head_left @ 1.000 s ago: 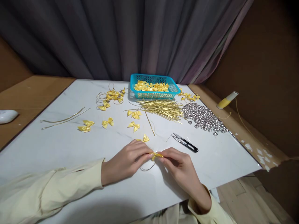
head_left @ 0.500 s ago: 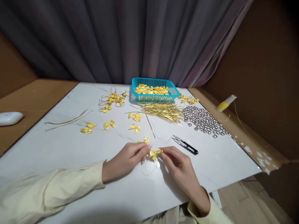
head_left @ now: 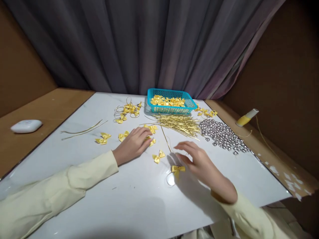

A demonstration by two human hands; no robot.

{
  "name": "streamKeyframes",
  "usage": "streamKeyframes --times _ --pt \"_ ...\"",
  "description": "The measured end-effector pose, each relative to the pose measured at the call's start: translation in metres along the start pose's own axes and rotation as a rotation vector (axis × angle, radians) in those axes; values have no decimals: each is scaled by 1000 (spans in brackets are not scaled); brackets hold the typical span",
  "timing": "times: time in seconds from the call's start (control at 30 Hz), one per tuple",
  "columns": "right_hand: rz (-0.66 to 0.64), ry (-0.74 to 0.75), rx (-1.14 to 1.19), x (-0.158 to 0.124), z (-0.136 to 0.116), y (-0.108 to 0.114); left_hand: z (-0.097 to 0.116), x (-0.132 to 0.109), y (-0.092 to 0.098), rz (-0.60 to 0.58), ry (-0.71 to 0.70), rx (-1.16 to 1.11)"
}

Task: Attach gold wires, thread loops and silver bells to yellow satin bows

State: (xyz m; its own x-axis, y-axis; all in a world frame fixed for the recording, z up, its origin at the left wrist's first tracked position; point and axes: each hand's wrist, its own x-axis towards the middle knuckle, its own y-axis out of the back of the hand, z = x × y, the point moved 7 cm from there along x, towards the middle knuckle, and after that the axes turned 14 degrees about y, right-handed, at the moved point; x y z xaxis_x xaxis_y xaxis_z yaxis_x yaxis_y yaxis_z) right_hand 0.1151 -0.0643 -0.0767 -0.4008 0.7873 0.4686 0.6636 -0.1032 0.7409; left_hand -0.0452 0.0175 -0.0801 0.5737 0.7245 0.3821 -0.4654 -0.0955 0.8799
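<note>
Looped bow (head_left: 178, 169) | nearside of parted right fingers (head_left: 187, 146) | left fingers (head_left: 142, 133): can't tell grip

Craft workspace — white table (head_left: 104, 199) with bows (head_left: 159, 156), gold wires (head_left: 178, 125), silvery beads (head_left: 221, 133).

We can read no text, label, brand, number or sign anywhere, from twelve o'clock right round to twelve again.

Bows (head_left: 168, 100) in basket (head_left: 171, 110), wires (head_left: 177, 124) before it, beads (head_left: 222, 134) rightward — spool (head_left: 246, 118) farther right
</note>
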Motion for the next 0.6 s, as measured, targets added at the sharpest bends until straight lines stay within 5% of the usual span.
streamKeyframes --times 0.23,0.43,0.6 --pt "-221 50 161 87 51 -41 4 -4 -1 -5 -29 -17" --pt "-196 -39 369 78 51 -51 5 -6 3 -78 25 -210" --pt "-7 -129 646 63 24 -29 22 2 -4 -331 151 -477"
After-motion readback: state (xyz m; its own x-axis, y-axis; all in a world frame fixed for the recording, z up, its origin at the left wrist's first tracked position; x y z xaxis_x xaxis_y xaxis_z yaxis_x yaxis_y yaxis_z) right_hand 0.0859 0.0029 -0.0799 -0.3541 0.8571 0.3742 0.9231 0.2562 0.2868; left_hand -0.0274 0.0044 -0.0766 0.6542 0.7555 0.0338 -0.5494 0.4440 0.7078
